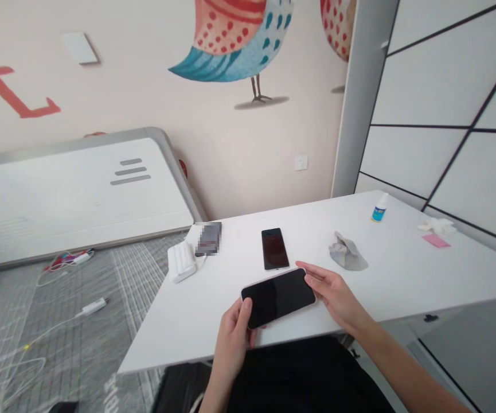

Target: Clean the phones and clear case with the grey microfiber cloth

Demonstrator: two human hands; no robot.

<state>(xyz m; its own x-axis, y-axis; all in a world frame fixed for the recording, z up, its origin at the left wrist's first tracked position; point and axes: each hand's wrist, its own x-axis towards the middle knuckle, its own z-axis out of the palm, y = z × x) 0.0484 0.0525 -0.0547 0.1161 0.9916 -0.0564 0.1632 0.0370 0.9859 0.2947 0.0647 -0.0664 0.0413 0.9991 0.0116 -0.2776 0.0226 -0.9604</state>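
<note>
Overall, white table (pixel 174 327) beside a painted wall (pixel 230 155): one phone (pixel 275 248) lying flat, a second phone (pixel 278 297) gripped by partly open left hand (pixel 233 341) and right hand (pixel 336 295); one cloth (pixel 346 253), one bottle (pixel 379 209).

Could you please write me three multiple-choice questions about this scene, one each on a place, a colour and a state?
1. Where does the unheld phone lie?
A) on the table
B) on the floor
C) in a drawer

2. What colour is the cloth?
A) grey
B) red
C) green

3. How does the bottle stand?
A) on its side
B) upside down
C) upright

Answers:
1. A, because it rests on the table, just beyond the held phone between the left hand and right hand.
2. A, because the crumpled fabric shows grey.
3. C, because its white tip points up above the blue label.
</note>
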